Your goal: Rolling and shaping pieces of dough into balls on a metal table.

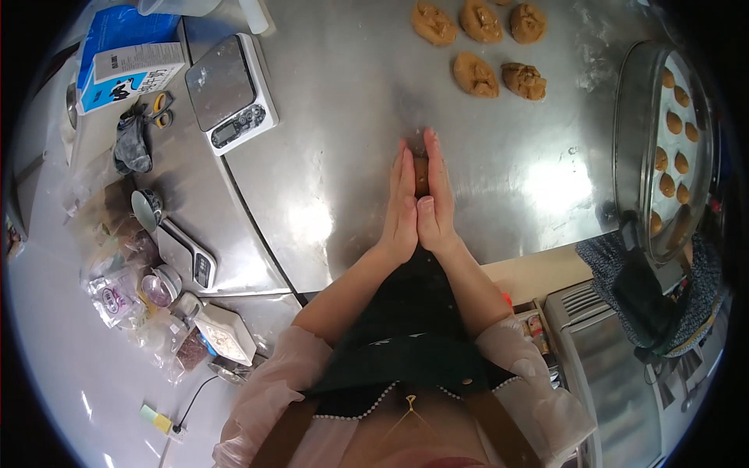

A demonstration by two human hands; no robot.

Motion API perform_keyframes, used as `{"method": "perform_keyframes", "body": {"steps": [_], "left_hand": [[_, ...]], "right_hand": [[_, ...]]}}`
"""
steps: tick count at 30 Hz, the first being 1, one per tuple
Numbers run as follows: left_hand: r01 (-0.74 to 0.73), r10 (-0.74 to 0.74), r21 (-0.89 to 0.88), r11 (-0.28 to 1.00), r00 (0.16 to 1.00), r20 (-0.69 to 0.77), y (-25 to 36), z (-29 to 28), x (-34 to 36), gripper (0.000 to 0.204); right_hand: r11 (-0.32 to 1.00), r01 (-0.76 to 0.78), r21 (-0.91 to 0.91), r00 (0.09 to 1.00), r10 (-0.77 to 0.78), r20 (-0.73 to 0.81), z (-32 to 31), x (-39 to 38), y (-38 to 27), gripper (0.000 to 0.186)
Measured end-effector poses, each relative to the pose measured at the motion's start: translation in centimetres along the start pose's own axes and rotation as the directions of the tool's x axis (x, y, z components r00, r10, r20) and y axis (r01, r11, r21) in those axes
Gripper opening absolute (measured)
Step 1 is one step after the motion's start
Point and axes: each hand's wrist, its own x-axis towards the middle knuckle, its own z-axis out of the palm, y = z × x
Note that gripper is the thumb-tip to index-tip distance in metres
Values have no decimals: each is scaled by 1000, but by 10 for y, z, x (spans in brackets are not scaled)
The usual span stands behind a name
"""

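Between my two palms is a small piece of brown dough (422, 176), held upright-edged between the flat hands just over or on the steel table. My left hand (401, 204) presses along its left side, fingers straight and together. On the other side my right hand (438, 199) mirrors it, thumbs close together at the near end. Whether the dough touches the tabletop I cannot tell. Farther off lie several rough dough lumps (475, 76). At the right, a metal tray (622, 132) with a white liner holds rows of small brown dough pieces (674, 122).
A digital scale (221, 86) stands at the far left of the steel table (343, 86). Beyond it are a blue and white carton (133, 74) and yellow-handled scissors (162, 109). A smaller scale (187, 253), a white tub (225, 334) and bags crowd the left. A cloth (616, 269) hangs at the right.
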Motion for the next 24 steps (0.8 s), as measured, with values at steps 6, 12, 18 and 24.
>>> {"method": "perform_keyframes", "body": {"steps": [6,12,18,24], "left_hand": [[203,-199,-6,979,964,175,9,-26,22,63],[198,-179,-197,960,978,111,8,-11,-9,59],[34,-43,42,999,967,251,9,-12,3,60],[249,-237,-72,966,961,142,27,-19,9,66]], "right_hand": [[991,44,129,970,-11,-245,7,-11,-6,81],[999,41,1,998,-41,-50,-7,8,-6,73],[995,-33,-94,998,28,-53,1,-13,-4,70],[999,-45,30,972,51,-231,-9,-15,-5,68]]}}
